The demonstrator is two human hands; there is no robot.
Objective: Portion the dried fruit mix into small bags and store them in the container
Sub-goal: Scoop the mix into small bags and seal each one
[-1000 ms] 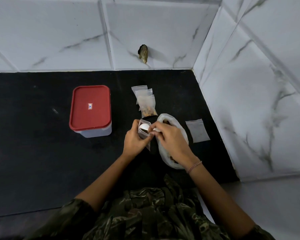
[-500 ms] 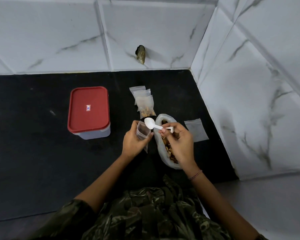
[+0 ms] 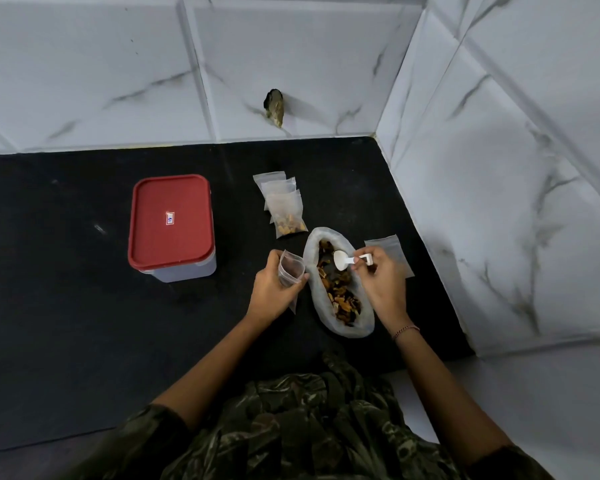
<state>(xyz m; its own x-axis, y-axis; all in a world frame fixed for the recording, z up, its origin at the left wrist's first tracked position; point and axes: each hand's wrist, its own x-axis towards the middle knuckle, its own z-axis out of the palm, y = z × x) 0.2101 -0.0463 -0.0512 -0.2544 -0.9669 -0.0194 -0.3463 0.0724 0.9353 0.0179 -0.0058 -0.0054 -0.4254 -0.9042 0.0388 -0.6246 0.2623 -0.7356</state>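
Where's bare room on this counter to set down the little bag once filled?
Widest bare patch: black counter left of the left hand, in front of the red-lidded container. A bare strip also lies between container and the stack of small bags. Crowded: around the big fruit bag, hemmed by the right hand, the stack and the flat empty bag.

Container (image 3: 172, 226) at left on counter (image 3: 66, 323). Filled bags (image 3: 284, 206) behind large fruit bag (image 3: 340, 282). Flat bag (image 3: 390, 252) just right of it.

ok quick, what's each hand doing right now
Left hand: grips a small clear bag.
Right hand: pinches the white spoon over the big fruit bag.
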